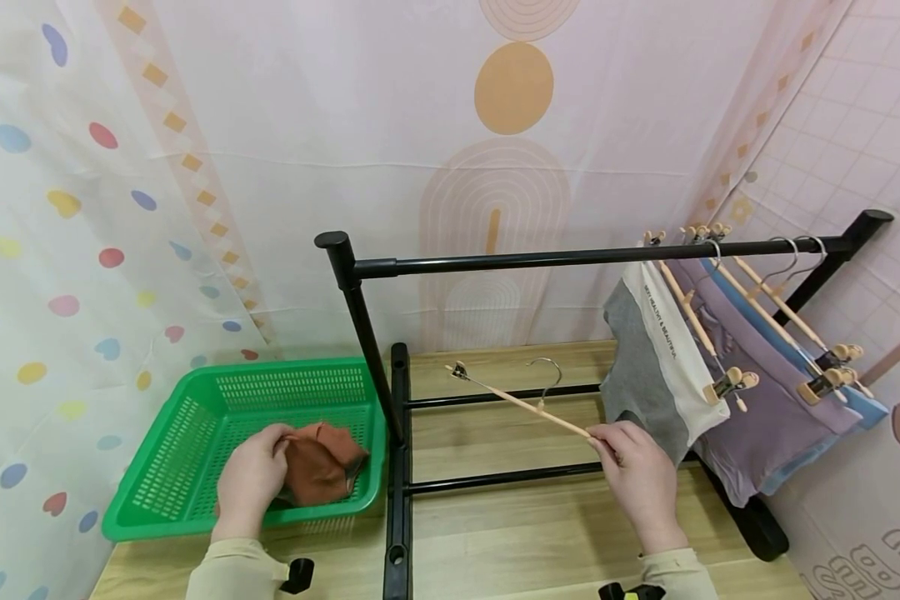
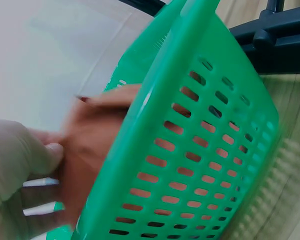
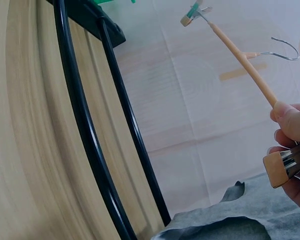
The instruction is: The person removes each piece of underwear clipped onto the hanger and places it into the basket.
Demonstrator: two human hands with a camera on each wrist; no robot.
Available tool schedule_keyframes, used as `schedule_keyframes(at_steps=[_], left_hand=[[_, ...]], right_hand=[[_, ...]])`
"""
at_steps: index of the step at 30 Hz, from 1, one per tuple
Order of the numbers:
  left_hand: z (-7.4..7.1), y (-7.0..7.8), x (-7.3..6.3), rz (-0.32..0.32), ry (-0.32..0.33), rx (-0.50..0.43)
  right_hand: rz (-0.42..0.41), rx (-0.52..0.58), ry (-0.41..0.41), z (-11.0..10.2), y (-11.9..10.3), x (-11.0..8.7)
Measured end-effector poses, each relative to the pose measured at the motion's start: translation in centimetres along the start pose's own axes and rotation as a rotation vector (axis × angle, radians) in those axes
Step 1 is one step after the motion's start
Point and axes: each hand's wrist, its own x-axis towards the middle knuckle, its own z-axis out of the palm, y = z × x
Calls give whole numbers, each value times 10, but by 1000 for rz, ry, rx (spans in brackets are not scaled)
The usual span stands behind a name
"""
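My left hand (image 1: 251, 479) pinches a rust-brown piece of cloth (image 1: 318, 467) inside the green plastic basket (image 1: 167, 417). The left wrist view shows the thumb and fingertips on the bunched cloth (image 2: 90, 155), behind the basket's slotted wall (image 2: 190, 170); what kind of garment it is cannot be told. My right hand (image 1: 640, 477) grips one end of a wooden clip hanger (image 1: 521, 403), held over the rack's lower bars. Its metal hook points up and its far clip (image 3: 192, 15) holds nothing. In the right wrist view, the near clip (image 3: 277, 169) lies beneath my fingers.
A black garment rack (image 1: 495, 263) stands on the wooden surface (image 1: 495, 533), right of the basket. At its right end hang a grey-and-white garment (image 1: 648, 358), a purple garment (image 1: 765, 425) and blue cloth (image 1: 866, 410) on clip hangers. Patterned curtains stand behind.
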Motion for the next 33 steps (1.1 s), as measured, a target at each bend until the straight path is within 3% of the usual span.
schedule_keyframes(at_steps=[6,15,23,33], left_hand=[[-1,0,2,-48,-82,12],[-1,5,-3,-22,-60,2],[-4,22,-11,59,-68,-38],[-8,46,-15,197,10,-48]], right_hand=[[-18,22,14,-2,-1,5],[-58,14,17,-10,-7,17],[-79,33,27,-23,-12,31],[-94,61,39,-38,-23,45]])
